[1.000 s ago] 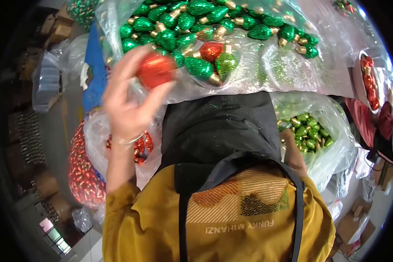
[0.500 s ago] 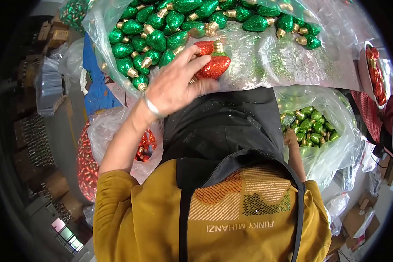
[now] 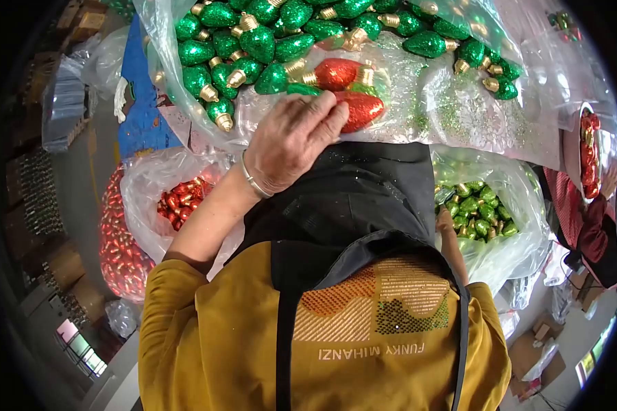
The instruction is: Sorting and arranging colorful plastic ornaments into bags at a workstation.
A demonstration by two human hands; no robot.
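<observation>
My left hand (image 3: 291, 140) is above the near edge of the worktable, its fingers drawn together at the left end of a red glittery bulb ornament (image 3: 362, 111). That ornament's cap is hidden under the fingers. Just beyond it lies a second red bulb ornament (image 3: 337, 73), with a gold-capped green one (image 3: 365, 82) partly showing between them. Many dark green bulb ornaments (image 3: 257, 42) with gold caps are heaped farther back. Low on the right, my right hand (image 3: 445, 219) is at the inner side of a clear bag (image 3: 521, 257) of light green bulb ornaments (image 3: 483, 210); its fingers are mostly hidden.
Plastic sheeting (image 3: 452, 103) strewn with green glitter covers the table. At my left stands a clear bag (image 3: 140, 188) holding small red ornaments (image 3: 183, 198). A red-filled white container (image 3: 589, 154) is at the far right, with another person's red sleeve (image 3: 600, 236) beside it.
My left hand has shifted right and slightly down, and its spread fingers have come together at the near red ornament. The right hand stays by the light green bag. The whole view has shifted a little.
</observation>
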